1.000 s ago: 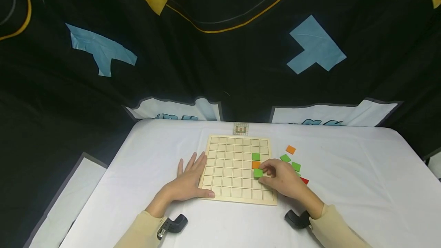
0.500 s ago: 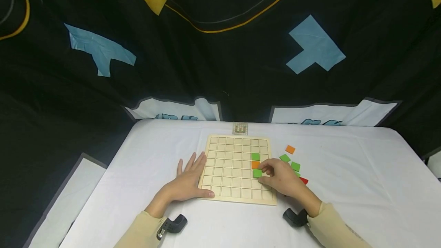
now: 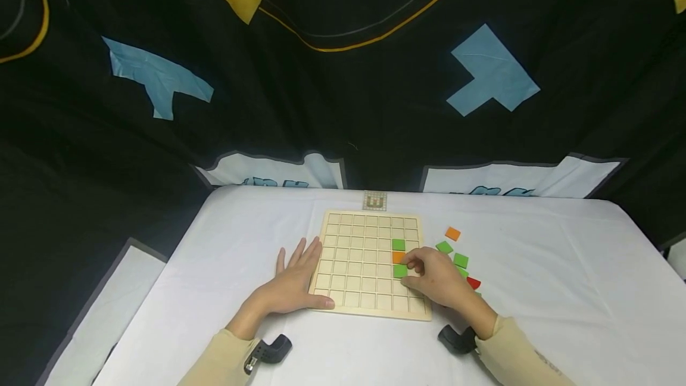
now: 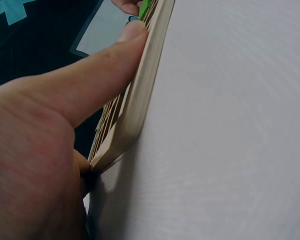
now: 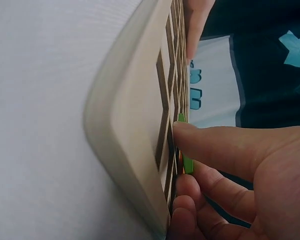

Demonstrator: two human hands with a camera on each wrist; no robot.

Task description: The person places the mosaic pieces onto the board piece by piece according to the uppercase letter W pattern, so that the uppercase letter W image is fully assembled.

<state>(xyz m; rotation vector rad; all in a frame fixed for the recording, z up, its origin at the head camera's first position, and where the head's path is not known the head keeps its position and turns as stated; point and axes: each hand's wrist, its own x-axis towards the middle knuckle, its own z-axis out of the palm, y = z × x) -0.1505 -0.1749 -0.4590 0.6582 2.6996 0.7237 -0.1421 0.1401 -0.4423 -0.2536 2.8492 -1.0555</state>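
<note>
A pale wooden grid board (image 3: 354, 267) lies on the white table. My left hand (image 3: 292, 285) is spread along its left edge, fingers straight, with the thumb resting on the front left corner; the left wrist view shows that thumb (image 4: 105, 70) against the rim. Over the board's right side, my right hand (image 3: 436, 276) pinches a green square tile (image 3: 399, 271) between thumb and fingers. In the right wrist view this green tile (image 5: 188, 162) sits at the grid, slightly tilted. Directly behind it are an orange tile (image 3: 398, 257) and another green tile (image 3: 398, 245), in the same column.
Right of the board lie loose tiles: an orange one (image 3: 452, 233), several green ones (image 3: 461, 260) and a red one (image 3: 473, 283), some partly hidden by my right hand. A small patterned card (image 3: 374, 200) is behind the board. A dark cloth (image 3: 343, 106) hangs beyond the table.
The pinched green tile has dropped a little, from raised above the grid to nearly level with its cell. My right wrist has shifted slightly left; my left hand stays put.
</note>
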